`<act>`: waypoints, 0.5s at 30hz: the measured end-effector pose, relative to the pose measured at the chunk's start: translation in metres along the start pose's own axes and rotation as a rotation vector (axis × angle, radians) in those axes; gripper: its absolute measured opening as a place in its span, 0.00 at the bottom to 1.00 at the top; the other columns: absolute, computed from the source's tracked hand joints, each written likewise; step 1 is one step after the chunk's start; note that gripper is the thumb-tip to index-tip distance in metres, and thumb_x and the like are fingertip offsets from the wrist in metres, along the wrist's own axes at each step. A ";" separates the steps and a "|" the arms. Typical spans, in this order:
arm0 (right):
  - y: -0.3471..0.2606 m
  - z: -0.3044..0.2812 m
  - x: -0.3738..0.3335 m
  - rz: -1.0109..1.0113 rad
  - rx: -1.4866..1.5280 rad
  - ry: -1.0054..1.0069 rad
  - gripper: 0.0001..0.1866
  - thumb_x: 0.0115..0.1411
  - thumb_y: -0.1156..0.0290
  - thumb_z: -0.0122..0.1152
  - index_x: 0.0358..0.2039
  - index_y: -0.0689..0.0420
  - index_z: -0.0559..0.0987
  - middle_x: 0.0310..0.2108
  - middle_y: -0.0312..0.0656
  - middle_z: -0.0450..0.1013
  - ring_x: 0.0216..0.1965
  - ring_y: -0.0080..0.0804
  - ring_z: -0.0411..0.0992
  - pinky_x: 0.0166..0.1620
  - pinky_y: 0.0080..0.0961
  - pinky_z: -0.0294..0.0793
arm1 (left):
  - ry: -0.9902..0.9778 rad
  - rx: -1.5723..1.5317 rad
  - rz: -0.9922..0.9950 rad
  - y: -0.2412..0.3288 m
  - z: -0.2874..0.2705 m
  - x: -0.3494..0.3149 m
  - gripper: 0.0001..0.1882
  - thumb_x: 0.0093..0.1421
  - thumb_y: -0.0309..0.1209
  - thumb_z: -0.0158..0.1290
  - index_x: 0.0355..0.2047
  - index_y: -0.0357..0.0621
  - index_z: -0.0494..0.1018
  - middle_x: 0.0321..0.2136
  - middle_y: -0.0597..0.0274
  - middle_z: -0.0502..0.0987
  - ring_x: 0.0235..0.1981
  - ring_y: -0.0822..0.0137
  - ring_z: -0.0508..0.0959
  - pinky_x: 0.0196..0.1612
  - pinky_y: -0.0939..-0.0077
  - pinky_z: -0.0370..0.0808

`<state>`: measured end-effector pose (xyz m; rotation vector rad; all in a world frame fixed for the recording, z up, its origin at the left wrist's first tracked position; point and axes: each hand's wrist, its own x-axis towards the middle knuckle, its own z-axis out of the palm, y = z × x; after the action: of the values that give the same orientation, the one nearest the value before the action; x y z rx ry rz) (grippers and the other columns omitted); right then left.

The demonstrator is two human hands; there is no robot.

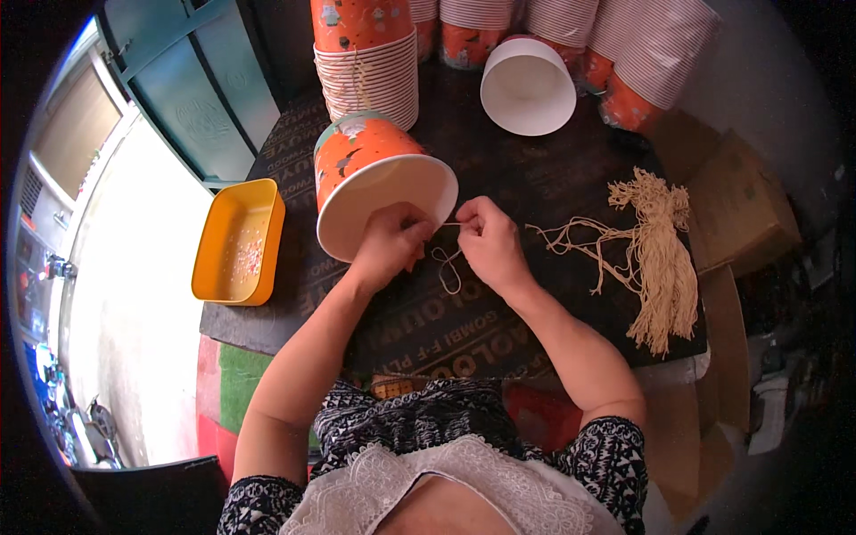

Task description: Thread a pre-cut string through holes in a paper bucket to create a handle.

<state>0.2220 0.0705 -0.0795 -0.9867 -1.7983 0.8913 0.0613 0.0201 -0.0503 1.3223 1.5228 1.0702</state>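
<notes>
An orange printed paper bucket lies tipped on the dark table, its white mouth turned toward me. My left hand is closed at the lower right of its rim, the fingers curled in front of the opening; some fingertips are hidden. Just right of the rim, my right hand pinches a thin cream string stretched across the short gap between the hands. A loop of string hangs below the hands. Farther right lies a bundle of similar cream strings, with several strands trailing toward my right hand.
A yellow tub with small bits inside stands at the table's left edge. Nested orange buckets stand behind the tipped one, with more stacks at the back right. Another white-mouthed bucket lies before them. Cardboard boxes are beyond the right edge.
</notes>
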 end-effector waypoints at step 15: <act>-0.018 0.019 -0.009 -0.175 -0.135 0.046 0.16 0.49 0.77 0.60 0.36 0.61 0.65 0.34 0.49 0.64 0.34 0.46 0.67 0.38 0.37 0.68 | -0.026 -0.229 0.002 -0.004 -0.007 0.000 0.07 0.55 0.27 0.51 0.27 0.34 0.71 0.15 0.62 0.70 0.12 0.74 0.67 0.14 0.82 0.62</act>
<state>0.2025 0.0516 -0.0741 -0.9092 -1.8931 0.6412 0.0530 0.0194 -0.0520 1.1749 1.3354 1.1858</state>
